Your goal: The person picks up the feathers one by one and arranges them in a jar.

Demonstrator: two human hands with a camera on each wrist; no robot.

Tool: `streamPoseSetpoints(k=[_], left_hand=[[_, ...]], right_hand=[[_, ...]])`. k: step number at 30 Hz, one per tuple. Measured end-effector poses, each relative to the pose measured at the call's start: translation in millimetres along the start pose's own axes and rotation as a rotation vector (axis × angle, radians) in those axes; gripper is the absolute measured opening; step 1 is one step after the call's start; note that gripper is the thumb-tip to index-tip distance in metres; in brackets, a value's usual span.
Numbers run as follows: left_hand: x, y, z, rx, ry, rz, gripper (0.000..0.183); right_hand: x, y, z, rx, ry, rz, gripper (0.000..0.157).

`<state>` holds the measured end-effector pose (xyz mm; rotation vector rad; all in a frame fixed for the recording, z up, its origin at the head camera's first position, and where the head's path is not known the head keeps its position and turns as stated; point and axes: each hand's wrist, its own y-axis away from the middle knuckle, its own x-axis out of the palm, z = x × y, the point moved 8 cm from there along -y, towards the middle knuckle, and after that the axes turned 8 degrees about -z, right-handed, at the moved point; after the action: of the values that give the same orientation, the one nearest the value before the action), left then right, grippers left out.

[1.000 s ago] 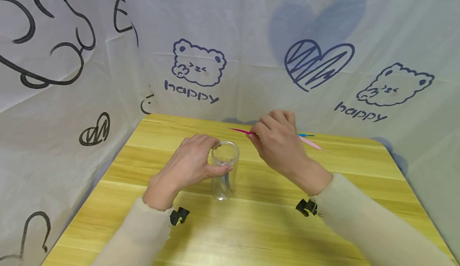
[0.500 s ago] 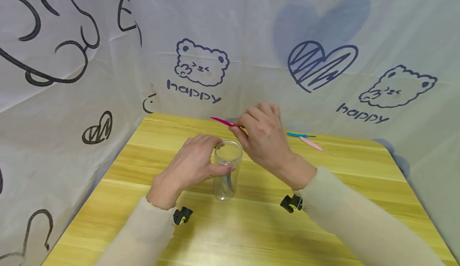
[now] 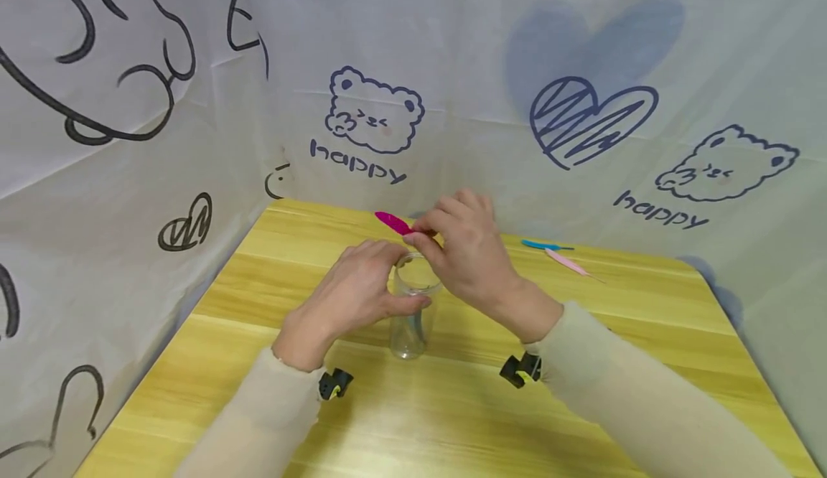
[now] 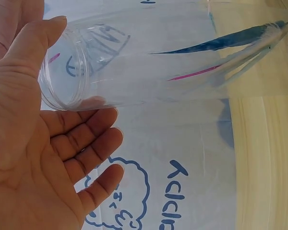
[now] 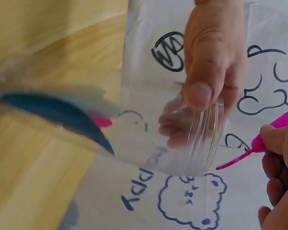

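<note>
My left hand (image 3: 358, 284) holds a tall clear jar (image 3: 407, 345) near its rim, thumb on the near side and fingers on the far side. The jar stands upright on the table with its mouth uncovered. Through its wall, the left wrist view shows a dark blue feather (image 4: 216, 44), a magenta streak and paler feathers leaning inside. Above and just behind the mouth, my right hand (image 3: 466, 248) pinches a magenta feather (image 3: 391, 222) between thumb and fingers. Its vane points left, and in the right wrist view the bare quill hangs just outside the rim.
Behind and right of my right hand, a blue feather (image 3: 543, 245) and a light pink feather (image 3: 566, 261) lie on the wooden table (image 3: 452, 428). White cloth (image 3: 465, 133) with drawn bears and hearts stands along the back and sides.
My right hand has moved left and then down toward the jar's mouth with the magenta feather, whose vane now shows broader. The blue feather on the table has come into fuller view.
</note>
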<state>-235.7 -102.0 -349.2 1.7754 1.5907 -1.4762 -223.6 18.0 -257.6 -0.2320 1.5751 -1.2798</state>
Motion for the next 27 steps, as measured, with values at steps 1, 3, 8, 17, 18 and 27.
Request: streamPoseSetpoints(k=[1, 3, 8, 17, 18, 27], left_hand=[[0.4, -0.5, -0.5, 0.001, 0.000, 0.003, 0.066], [0.7, -1.3, -1.3, 0.002, -0.002, 0.006, 0.067], [0.9, -1.6, -2.0, 0.007, 0.004, 0.005, 0.069], [-0.1, -0.2, -3.7, 0.043, 0.017, -0.019, 0.061], [0.0, 0.0, -3.4, 0.040, 0.015, -0.017, 0.061], [0.3, 2.6, -2.5, 0.024, 0.010, -0.007, 0.065]], right_hand=[[0.4, 0, -2, 0.025, -0.029, 0.007, 0.013], [1.4, 1, -6, 0.069, -0.074, 0.016, 0.013], [6.1, 4, -10, 0.088, -0.091, 0.030, 0.012], [14.1, 13, -9, 0.055, -0.041, 0.089, 0.015], [14.3, 14, -10, 0.057, -0.040, 0.092, 0.015], [13.3, 18, -10, 0.008, 0.003, 0.072, 0.019]])
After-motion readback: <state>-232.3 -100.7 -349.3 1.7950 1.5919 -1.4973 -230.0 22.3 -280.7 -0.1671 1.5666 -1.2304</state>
